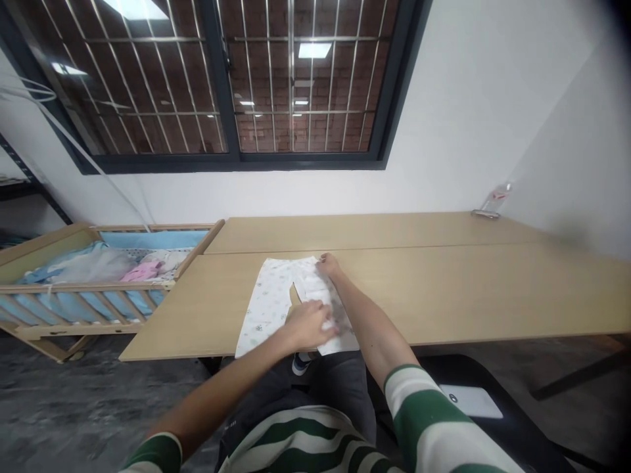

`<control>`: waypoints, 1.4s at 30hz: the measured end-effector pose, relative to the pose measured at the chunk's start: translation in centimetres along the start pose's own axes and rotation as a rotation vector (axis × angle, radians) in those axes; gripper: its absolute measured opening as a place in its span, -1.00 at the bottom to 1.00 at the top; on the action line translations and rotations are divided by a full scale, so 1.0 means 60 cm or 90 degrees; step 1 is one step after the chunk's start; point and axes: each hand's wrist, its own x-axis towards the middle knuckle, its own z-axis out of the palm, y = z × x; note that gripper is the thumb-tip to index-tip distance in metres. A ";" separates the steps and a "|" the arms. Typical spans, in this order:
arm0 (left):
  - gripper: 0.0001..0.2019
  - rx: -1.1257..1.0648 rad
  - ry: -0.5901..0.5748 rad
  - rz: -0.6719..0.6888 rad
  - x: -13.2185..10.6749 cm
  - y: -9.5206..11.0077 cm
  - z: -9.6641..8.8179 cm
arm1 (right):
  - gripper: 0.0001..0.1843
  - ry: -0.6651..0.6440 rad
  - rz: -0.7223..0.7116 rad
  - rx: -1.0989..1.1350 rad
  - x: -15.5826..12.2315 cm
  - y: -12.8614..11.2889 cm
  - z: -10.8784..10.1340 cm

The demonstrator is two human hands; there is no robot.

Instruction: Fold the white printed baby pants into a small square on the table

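Note:
A pair of small white pants (263, 299) with a faint scattered print lies spread on the wooden table, its waist end away from me and its legs pointing my way. My right hand (328, 265) is at the far right corner of the waist, fingers closed on the cloth edge. My left hand (309, 323) rests across the right-hand leg near the crotch, fingers apart and slightly bent, a little blurred at the tips. It covers part of that leg and of the gap between the legs.
The pale wooden table (473, 289) stretches far to the right. A clear bottle (500, 194) is near the wall at its back right. On the left stands a wooden crib (113, 287) with blue lining and cloths. A black chair (444, 368) holding a white device (473, 401) is at lower right.

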 end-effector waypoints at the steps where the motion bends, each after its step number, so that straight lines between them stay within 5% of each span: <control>1: -0.59 -0.013 -0.021 0.033 -0.009 0.024 0.010 | -0.69 -0.004 0.018 0.000 0.001 0.003 0.001; 6: -0.65 -0.002 -0.067 0.060 -0.013 0.081 0.037 | -0.82 -0.032 0.056 0.010 0.001 0.007 -0.001; 16: -0.63 0.057 -0.086 0.056 -0.006 0.100 0.040 | -0.88 -0.064 0.060 0.080 -0.005 -0.007 -0.017; 24: -0.69 -0.020 -0.061 -0.027 -0.006 0.107 0.033 | -0.72 -0.048 0.101 0.180 -0.019 -0.020 -0.032; 30: -0.78 -0.220 -0.015 -0.098 -0.046 0.067 0.007 | -0.85 -0.075 0.104 0.292 -0.022 -0.061 -0.026; 36: -0.58 -0.741 0.127 -0.252 -0.111 0.025 0.004 | -0.82 -0.116 0.071 0.356 -0.021 -0.136 0.006; 42: -0.49 -0.812 0.238 -0.340 -0.209 -0.013 -0.010 | -0.79 -0.093 0.036 0.323 -0.038 -0.198 0.067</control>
